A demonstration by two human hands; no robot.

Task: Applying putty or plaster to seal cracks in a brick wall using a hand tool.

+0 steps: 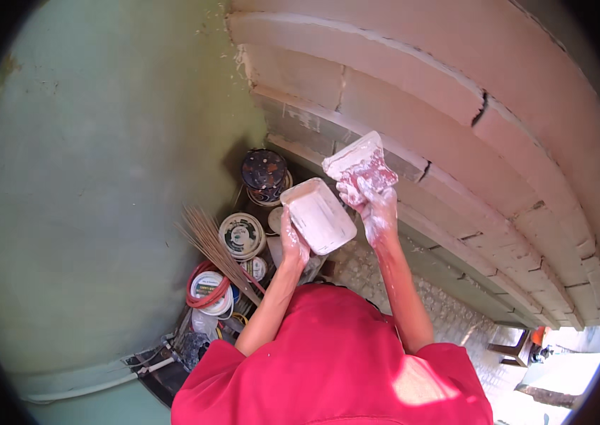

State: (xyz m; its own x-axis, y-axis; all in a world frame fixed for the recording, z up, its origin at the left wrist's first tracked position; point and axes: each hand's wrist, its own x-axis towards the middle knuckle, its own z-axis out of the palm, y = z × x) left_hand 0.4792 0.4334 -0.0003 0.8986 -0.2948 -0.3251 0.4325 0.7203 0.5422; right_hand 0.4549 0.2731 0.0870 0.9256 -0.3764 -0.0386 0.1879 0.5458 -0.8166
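My left hand [293,237] grips a shallow white rectangular tray [320,218] by its left side. The tray is tilted, its inside smeared with a whitish paste. To the right and a little higher, my right hand [373,207] is closed round a wide scraper [362,161] with a reddish body. White paste coats much of the scraper, and its broad edge points up and away from me. White smears cover the fingers of both hands. The scraper and the tray are apart, in front of the block wall [399,92].
Lidded buckets [242,236] and a dark speckled drum [264,170] stand in the corner at left. A bundle of thin sticks [218,248] leans beside them, near a red hose [199,285]. A green wall [102,177] rises at left. A wooden stool [512,348] stands far right.
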